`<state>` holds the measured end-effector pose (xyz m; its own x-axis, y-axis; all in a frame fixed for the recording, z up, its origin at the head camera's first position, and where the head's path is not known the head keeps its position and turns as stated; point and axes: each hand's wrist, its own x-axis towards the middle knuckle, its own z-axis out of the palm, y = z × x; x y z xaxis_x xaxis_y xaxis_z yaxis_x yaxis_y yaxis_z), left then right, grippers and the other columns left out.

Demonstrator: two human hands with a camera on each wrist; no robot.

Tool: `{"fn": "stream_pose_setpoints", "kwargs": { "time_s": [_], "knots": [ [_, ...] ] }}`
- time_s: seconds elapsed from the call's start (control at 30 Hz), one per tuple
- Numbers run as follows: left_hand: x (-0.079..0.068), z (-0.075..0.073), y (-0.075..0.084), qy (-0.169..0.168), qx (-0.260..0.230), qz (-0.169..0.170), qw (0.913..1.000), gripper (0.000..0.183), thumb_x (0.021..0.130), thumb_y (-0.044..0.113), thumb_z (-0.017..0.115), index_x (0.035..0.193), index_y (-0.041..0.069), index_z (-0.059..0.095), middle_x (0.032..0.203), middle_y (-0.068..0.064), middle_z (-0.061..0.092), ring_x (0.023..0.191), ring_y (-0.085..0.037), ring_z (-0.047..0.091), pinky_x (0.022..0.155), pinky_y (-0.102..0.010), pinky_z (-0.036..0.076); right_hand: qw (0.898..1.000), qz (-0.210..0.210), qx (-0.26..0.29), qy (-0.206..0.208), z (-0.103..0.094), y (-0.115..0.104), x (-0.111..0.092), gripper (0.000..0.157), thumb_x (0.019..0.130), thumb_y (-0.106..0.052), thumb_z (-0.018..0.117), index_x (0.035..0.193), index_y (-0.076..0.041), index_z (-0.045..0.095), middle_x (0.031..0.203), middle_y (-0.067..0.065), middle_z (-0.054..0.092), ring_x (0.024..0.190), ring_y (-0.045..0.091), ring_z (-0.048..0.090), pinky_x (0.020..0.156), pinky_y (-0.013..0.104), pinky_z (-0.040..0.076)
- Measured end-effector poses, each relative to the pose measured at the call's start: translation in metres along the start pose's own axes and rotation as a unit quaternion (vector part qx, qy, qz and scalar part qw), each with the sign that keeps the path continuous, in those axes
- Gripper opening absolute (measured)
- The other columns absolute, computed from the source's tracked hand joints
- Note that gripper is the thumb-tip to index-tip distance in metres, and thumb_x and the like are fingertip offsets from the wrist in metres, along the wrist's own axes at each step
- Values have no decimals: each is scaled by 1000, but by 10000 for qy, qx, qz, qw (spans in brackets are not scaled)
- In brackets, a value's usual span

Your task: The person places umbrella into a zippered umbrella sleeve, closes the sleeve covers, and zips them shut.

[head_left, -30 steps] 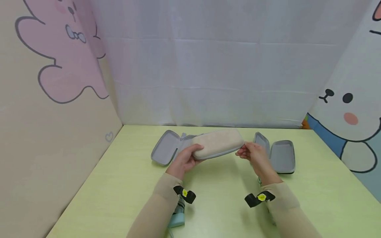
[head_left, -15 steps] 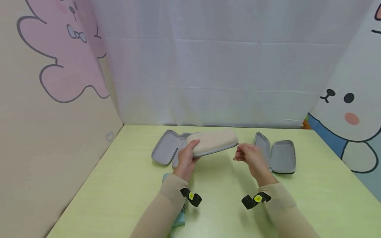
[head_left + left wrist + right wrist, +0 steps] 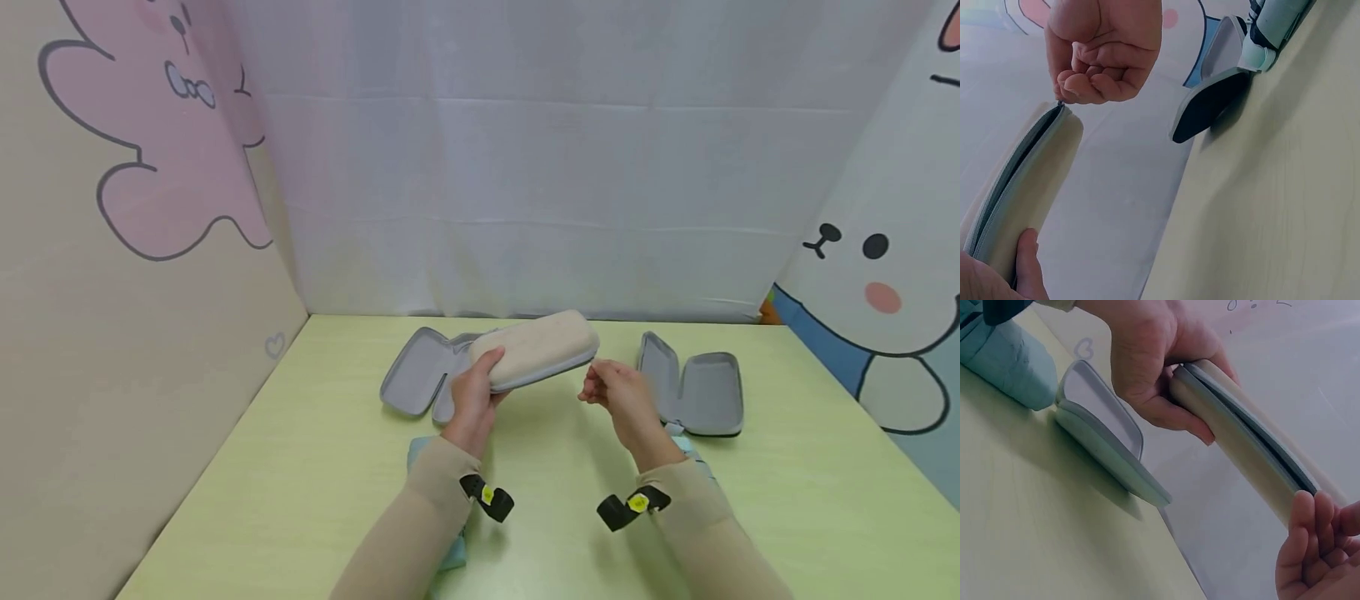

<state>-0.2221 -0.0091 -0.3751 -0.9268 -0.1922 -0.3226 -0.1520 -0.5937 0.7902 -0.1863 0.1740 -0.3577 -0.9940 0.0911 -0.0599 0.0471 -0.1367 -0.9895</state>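
My left hand [image 3: 476, 400] grips a cream zippered hard case [image 3: 536, 346] by its near left end, thumb on top, and holds it above the table. The case's right end tilts upward. In the left wrist view its grey zipper seam [image 3: 1019, 165] gapes along the side, with a dark slit between the halves. My right hand [image 3: 618, 400] is at the far end of that seam, thumb and fingertips pinching the small zipper pull [image 3: 1060, 102] at the corner. The other fingers of this hand are curled in. What lies inside the case is hidden.
Two grey-lined cases stand unfolded on the table, one at the back left [image 3: 415, 379] and one at the right [image 3: 712, 396]. A teal bundle [image 3: 1016, 369] lies under the left forearm. Near the right wrist is a pale teal roll with black marks [image 3: 1279, 25]. A white curtain [image 3: 480, 208] hangs behind.
Both hands and the case have shifted a little to the left. The case's right end has risen, and my right hand stays at its corner.
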Motion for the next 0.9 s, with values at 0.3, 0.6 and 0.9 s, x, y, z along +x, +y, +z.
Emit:
{"fn": "stream_pose_setpoints", "kwargs": {
  "time_s": [0.3, 0.6, 0.9],
  "knots": [
    [-1, 2, -4, 121, -62, -10, 9999, 48, 73, 17, 78, 108, -7, 57, 87, -11, 59, 69, -15, 61, 61, -28, 53, 9972, -101, -640, -373, -5, 4, 3, 27, 100, -14, 40, 94, 9, 54, 75, 0, 66, 70, 9, 64, 70, 23, 52],
    [-7, 2, -7, 109, -40, 74, 9999, 45, 75, 21, 77, 106, -4, 57, 88, -9, 58, 70, -14, 60, 63, -27, 52, 9980, -93, -575, -251, -1, 6, 0, 29, 100, -10, 41, 100, 15, 54, 82, 5, 70, 73, 11, 67, 71, 25, 53],
    [-9, 6, -6, 67, -207, -136, 9997, 44, 76, 19, 76, 108, -4, 57, 91, -11, 58, 72, -16, 60, 65, -28, 52, 9947, -368, -959, -62, 6, 6, -3, 30, 100, -13, 42, 99, 14, 55, 85, 10, 70, 74, 9, 66, 73, 25, 52]
  ]
}}
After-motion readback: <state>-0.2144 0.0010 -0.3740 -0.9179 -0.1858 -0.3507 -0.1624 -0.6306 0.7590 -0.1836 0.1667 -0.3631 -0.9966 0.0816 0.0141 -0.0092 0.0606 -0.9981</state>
